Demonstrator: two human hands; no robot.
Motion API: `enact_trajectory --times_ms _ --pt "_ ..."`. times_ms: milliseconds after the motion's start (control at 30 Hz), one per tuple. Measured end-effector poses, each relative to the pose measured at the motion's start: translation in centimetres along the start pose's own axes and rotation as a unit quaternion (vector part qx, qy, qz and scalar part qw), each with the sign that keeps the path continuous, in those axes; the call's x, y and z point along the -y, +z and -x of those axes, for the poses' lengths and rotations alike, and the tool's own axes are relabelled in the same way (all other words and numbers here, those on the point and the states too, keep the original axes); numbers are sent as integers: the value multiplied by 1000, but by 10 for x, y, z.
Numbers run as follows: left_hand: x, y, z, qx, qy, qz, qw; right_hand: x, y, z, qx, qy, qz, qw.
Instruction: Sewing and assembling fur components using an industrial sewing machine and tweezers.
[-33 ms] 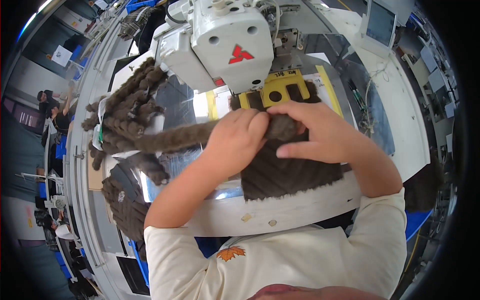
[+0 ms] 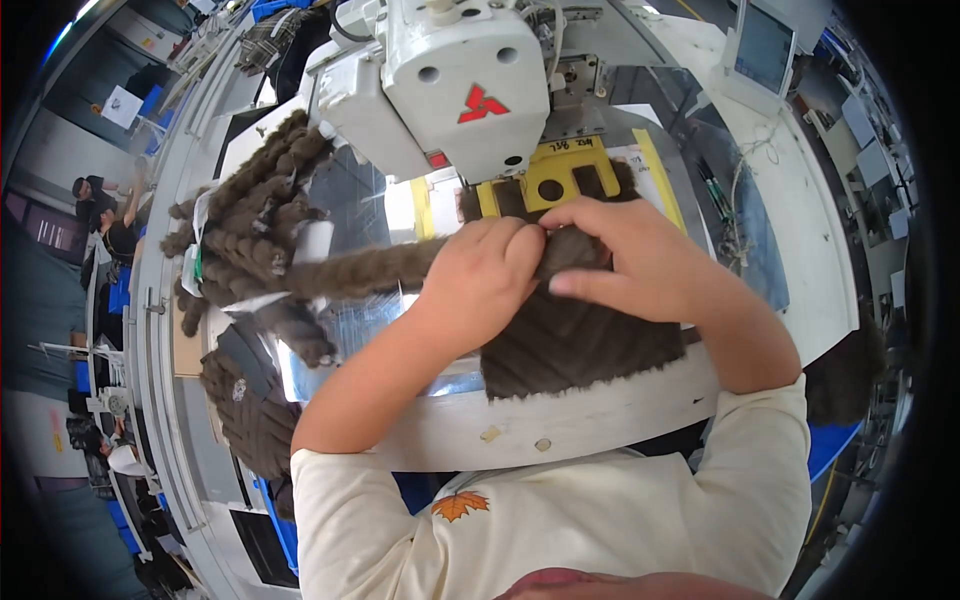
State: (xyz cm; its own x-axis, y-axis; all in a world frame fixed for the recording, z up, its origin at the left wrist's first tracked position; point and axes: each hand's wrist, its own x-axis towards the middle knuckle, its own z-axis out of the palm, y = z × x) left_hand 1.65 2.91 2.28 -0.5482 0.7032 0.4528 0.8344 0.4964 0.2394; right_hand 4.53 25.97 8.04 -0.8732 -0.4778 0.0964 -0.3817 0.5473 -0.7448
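Holding furry brown strip (image 2: 365, 270) over brown panel (image 2: 585, 350), nr yellow template (image 2: 566, 175): clasping w/ L hand (image 2: 475, 272), pinching end w/ R hand (image 2: 645, 258), thumb vs fingers. Might twist w/ uneven grip; could drag panel askew if pulled hard.

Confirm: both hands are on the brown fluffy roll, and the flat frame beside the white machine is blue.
The flat frame is yellow, not blue, as the head view shows; the left hand and right hand are on the roll.
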Motion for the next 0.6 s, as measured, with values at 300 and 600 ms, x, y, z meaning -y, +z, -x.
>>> enact_trajectory --times_ms 300,600 --pt "36 -6 17 14 -209 -95 973 -47 -106 37 -179 76 41 980" --pt "16 9 12 124 -193 140 963 -55 -38 25 -126 -92 331 931"
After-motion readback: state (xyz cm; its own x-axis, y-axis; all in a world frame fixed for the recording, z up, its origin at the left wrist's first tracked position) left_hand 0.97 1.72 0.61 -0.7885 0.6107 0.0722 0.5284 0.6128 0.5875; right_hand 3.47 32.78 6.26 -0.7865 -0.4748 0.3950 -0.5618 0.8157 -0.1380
